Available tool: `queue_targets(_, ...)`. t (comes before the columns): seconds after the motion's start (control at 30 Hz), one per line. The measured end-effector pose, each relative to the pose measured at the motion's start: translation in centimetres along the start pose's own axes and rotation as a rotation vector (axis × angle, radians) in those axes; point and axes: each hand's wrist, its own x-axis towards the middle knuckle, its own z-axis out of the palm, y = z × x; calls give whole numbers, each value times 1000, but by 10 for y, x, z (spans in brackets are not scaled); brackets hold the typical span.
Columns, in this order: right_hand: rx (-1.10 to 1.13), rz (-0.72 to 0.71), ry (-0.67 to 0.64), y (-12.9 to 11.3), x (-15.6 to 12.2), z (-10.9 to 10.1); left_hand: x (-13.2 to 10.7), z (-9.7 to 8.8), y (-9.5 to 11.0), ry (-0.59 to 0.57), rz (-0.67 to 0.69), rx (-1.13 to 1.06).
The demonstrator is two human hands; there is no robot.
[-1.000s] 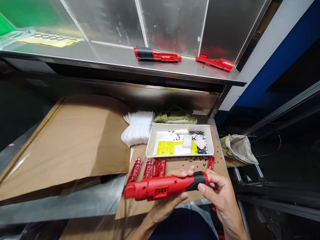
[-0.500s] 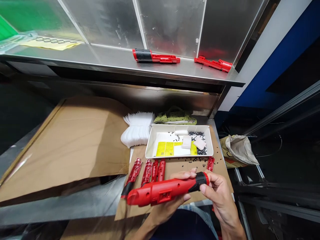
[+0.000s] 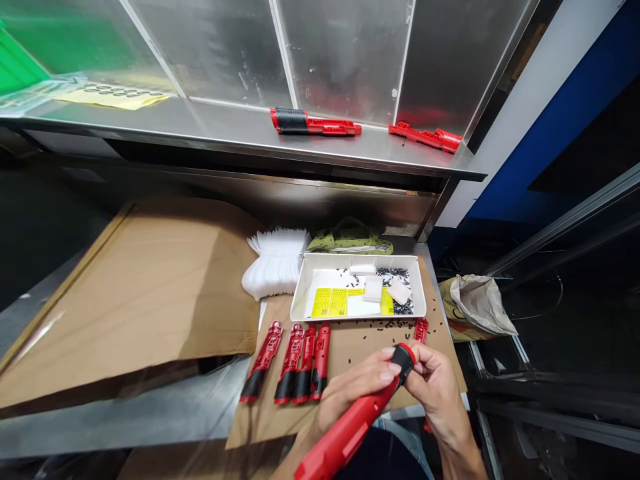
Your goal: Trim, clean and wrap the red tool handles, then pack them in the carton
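A long red plastic tool body (image 3: 350, 427) with a black collar at its far end is held low in front of me, tilted with its red butt toward me. My left hand (image 3: 350, 387) is wrapped round its middle. My right hand (image 3: 435, 387) pinches the black collar end (image 3: 403, 357) with its fingertips. Several red half-shells with black tips (image 3: 290, 363) lie in a row on the cardboard just left of my hands.
A white tray (image 3: 305, 290) holds yellow labels, white pads and small black screws; loose screws lie before it. White sheets (image 3: 275, 263) are stacked to its left. Two more red parts (image 3: 315, 123) (image 3: 425, 137) rest on the steel shelf. A crumpled bag (image 3: 475, 303) sits right.
The tool has swung from lying crosswise to pointing its red end down toward me. Both hands kept hold of it. The half-shells on the cardboard are now uncovered.
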Motion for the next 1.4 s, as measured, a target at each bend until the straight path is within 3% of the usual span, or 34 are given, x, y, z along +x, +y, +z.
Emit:
queue_targets(0.1,-16,16,-10,0,-1,-1,-2,4,0,4,-12,-42)
queue_targets(0.27,-45,7,39,6,-1,-3,-6,6,2,134,-236,-109)
queue_targets(0.37,-27,-1,20,5,-4,-1,-10,0,-1,28,-267,-146)
queue_targets(0.43,-11,-11,24,2,-8,0,-11,-6,-4,18,-352,-186)
queue_targets(0.63,-48,-17,181,-7,-20,-6,-3,-18,-16,232,-555,-572)
queue_targets(0.8,-131,-82,177,-13,-24,-2,4,-20,-15,274,-681,-722)
queue_targets(0.97,-142,-135,214,-16,-25,13,4,-19,-15,262,-661,-717)
queue_targets(1.17,-138,-145,161,-8,-19,20,-6,-21,-14,140,-449,-514)
queue_targets(1.3,59,-103,36,-8,-15,25,-17,-27,-12,46,-426,-281)
queue_targets(1.4,273,-23,35,-12,-15,31,-16,-30,-6,16,-376,-126)
